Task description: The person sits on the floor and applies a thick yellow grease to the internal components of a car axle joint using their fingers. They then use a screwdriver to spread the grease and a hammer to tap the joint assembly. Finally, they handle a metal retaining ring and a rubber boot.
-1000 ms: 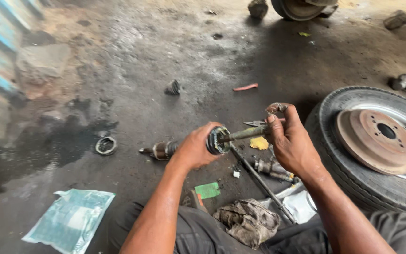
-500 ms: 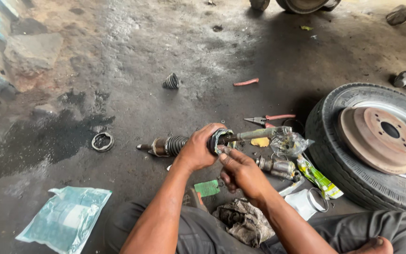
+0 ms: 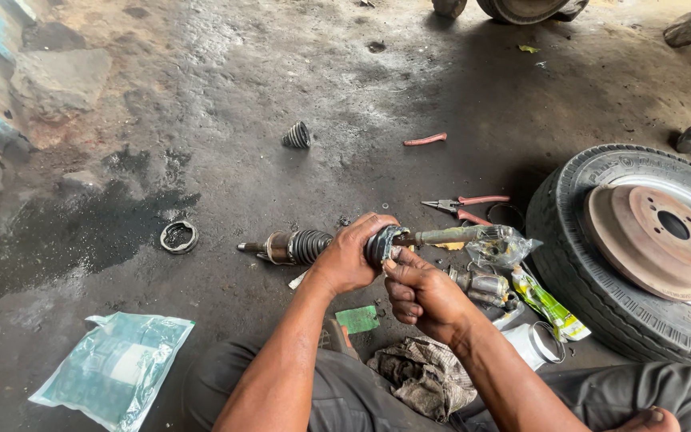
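Gripping the axle shaft (image 3: pixel 441 236), left hand (image 3: pixel 349 256) holds — right hand (image 3: pixel 421 292) has dropped, curled at its joint.

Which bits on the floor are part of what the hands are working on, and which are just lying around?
In hand:
- drive shaft, gripped by the left hand
- rubber boot on it, touched by the right hand

Lying about:
- pliers
- loose boot
- metal ring
- plastic bag
- rag
- tyre with brake disc
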